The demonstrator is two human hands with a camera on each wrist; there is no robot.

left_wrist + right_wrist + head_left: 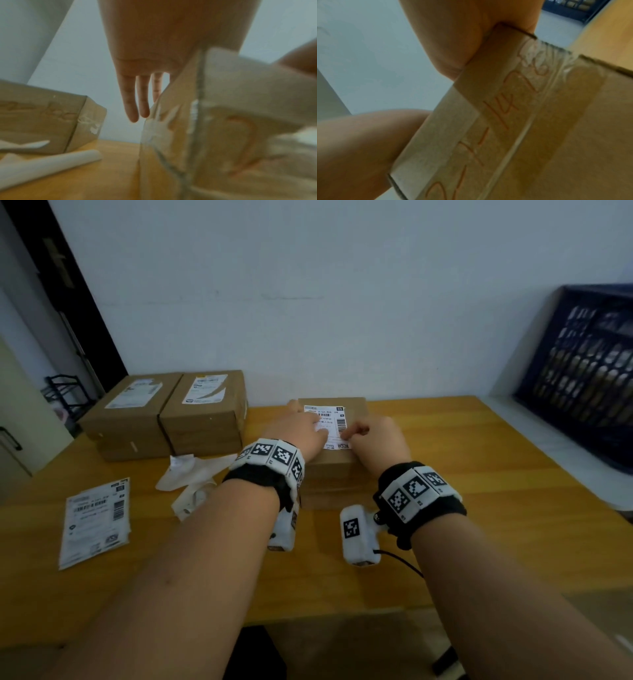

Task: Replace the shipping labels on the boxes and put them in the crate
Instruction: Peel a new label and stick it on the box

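Observation:
A brown cardboard box [329,474] sits mid-table with a white shipping label [334,419] on its top. My left hand [308,424] lies flat on the label's left part, its fingers [135,102] straight. My right hand [358,433] rests on the box top with its fingers curled, their tips at the label's right edge; nothing shows held in it. The right wrist view shows the box's [547,135] taped side with orange writing. The dark blue crate [589,371] stands on its side at the far right.
Two stacks of taped boxes [164,412] with labels on top stand at the back left by the wall. Crumpled white backing paper [191,477] and a loose pile of labels [96,522] lie on the wooden table [479,525] to the left.

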